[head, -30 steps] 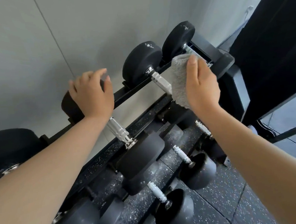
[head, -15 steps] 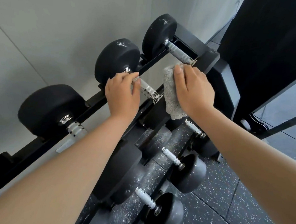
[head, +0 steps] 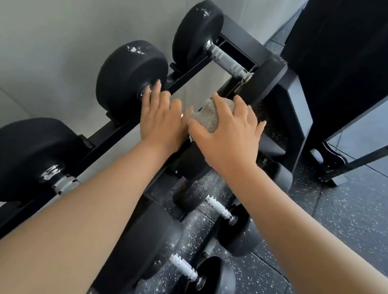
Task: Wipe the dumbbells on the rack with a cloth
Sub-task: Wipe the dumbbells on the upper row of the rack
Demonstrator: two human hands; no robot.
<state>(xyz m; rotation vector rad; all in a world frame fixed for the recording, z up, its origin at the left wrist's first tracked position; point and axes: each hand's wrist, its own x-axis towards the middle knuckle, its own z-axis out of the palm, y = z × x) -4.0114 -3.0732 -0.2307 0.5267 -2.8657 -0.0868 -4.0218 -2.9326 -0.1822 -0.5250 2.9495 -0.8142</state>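
Three black dumbbells lie across the top rail of the black rack (head: 119,128). My left hand (head: 161,117) rests on the handle of the middle dumbbell (head: 127,76), fingers reaching its far head. My right hand (head: 228,131) grips a bunched grey cloth (head: 206,118) and presses it on that dumbbell's near end, which is hidden under the hand. The right dumbbell (head: 195,33) shows its bare chrome handle. The left dumbbell (head: 23,155) is partly hidden by my left forearm.
Smaller dumbbells (head: 236,228) lie on the lower speckled shelves. A grey wall stands right behind the rack. A tall black machine frame (head: 342,58) stands to the right on the speckled rubber floor (head: 352,228).
My left hand moved from the left dumbbell to the middle dumbbell's handle. My right hand brought the cloth off the right dumbbell's handle and down to the middle dumbbell, bunching it.
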